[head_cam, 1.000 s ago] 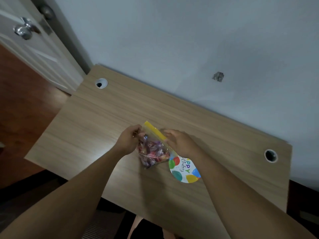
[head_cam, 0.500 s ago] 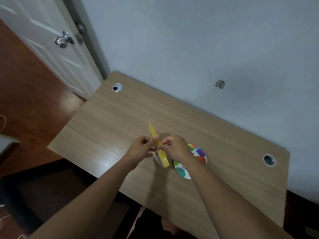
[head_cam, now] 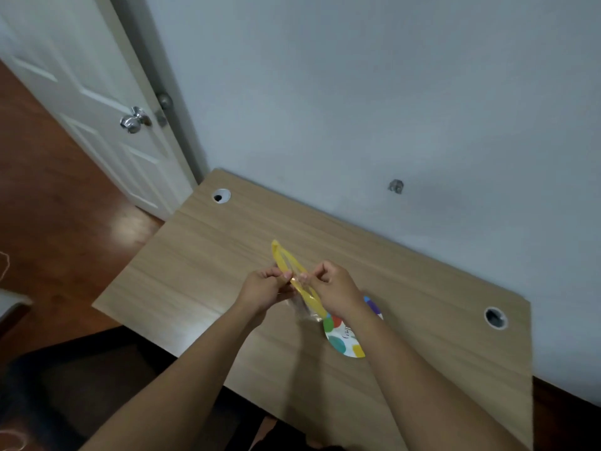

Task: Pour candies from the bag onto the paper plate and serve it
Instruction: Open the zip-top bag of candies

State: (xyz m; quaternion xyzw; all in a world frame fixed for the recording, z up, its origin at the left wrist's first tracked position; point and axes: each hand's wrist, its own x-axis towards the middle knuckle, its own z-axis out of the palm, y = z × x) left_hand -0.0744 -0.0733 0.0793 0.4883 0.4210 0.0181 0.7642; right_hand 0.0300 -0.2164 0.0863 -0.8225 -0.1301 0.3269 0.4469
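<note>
A clear candy bag with a yellow zip strip (head_cam: 287, 263) is held upright above the wooden table (head_cam: 201, 255). My left hand (head_cam: 265, 288) pinches one side of the yellow strip and my right hand (head_cam: 331, 289) pinches the other, so the mouth gapes in a narrow loop. The candies inside are hidden behind my hands. A paper plate (head_cam: 344, 340) with coloured dots and lettering lies flat on the table just below and right of the bag, partly covered by my right wrist.
Two round cable holes sit in the table, one at the far left corner (head_cam: 221, 196) and one at the right (head_cam: 495, 317). A grey wall runs behind the table. A white door with a metal knob (head_cam: 133, 122) stands at the left, over a dark wood floor.
The bag went from lying tilted with candies showing to being held edge-up, and its yellow mouth has been pulled apart. The view has shifted right and back, showing more of the door.
</note>
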